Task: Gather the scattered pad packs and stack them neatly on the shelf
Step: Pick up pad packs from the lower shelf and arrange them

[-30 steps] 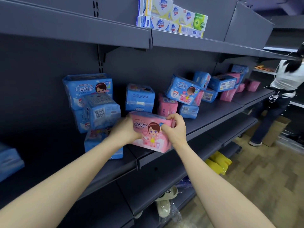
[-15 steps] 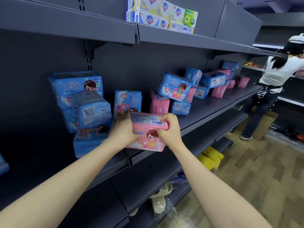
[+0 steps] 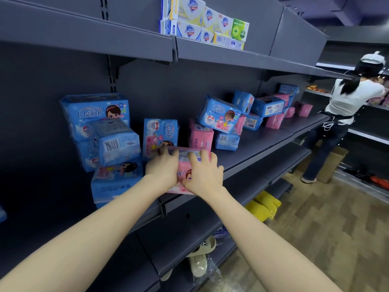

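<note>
Both hands hold one pink pad pack (image 3: 183,157) at the front edge of the dark middle shelf (image 3: 259,144). My left hand (image 3: 163,168) grips its left side, my right hand (image 3: 205,172) its right side and top. A blue pack (image 3: 161,133) stands upright just behind it. To the left is a pile of blue packs (image 3: 101,127), one lying flat at the bottom (image 3: 115,182). To the right a pink pack (image 3: 201,137) stands by a tilted blue pack (image 3: 220,114), with several more blue and pink packs (image 3: 271,108) scattered further along.
Soap boxes (image 3: 202,22) sit on the upper shelf. A person in a white top (image 3: 347,102) stands at the right end of the aisle beside a cardboard box (image 3: 331,163). Slippers (image 3: 200,258) and yellow items (image 3: 263,205) lie on the low shelves.
The pink pack has been lowered and tipped back toward the shelf, its barcoded top now facing up. Both hands moved forward with it. The blue pack behind stands upright.
</note>
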`<state>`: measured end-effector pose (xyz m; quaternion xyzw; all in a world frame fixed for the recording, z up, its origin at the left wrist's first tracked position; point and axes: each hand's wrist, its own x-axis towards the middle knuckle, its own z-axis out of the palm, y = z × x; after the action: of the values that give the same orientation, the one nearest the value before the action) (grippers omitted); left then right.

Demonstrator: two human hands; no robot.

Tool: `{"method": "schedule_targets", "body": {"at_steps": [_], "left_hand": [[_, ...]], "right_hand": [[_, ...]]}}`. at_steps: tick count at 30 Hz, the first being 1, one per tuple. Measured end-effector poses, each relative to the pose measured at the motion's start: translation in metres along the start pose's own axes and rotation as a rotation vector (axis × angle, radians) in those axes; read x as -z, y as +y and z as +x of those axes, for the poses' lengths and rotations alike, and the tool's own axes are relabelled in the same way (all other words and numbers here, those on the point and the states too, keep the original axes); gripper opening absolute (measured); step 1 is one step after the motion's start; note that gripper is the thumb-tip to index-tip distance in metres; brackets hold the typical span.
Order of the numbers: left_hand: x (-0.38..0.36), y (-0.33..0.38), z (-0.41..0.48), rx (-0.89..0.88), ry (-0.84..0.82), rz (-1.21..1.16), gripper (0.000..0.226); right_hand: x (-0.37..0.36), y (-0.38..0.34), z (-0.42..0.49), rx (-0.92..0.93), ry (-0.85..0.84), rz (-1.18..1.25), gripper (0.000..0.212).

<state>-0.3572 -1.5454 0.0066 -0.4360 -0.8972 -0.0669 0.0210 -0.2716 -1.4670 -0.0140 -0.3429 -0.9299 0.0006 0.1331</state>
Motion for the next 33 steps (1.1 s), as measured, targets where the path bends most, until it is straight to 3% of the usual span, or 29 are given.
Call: {"method": "schedule_targets", "body": {"at_steps": [19,33], "left_hand": [[-0.018,0.000,-0.005,0.013,0.109,-0.064,0.069],[-0.012,0.006,-0.020,0.015,0.157,-0.176,0.061]], "right_hand": [[0.002,-0.011,0.007,-0.086,-0.083,0.139,0.074],[0.011,-0.009,-0.010,-0.128,-0.014,0.239,0.069]]}}
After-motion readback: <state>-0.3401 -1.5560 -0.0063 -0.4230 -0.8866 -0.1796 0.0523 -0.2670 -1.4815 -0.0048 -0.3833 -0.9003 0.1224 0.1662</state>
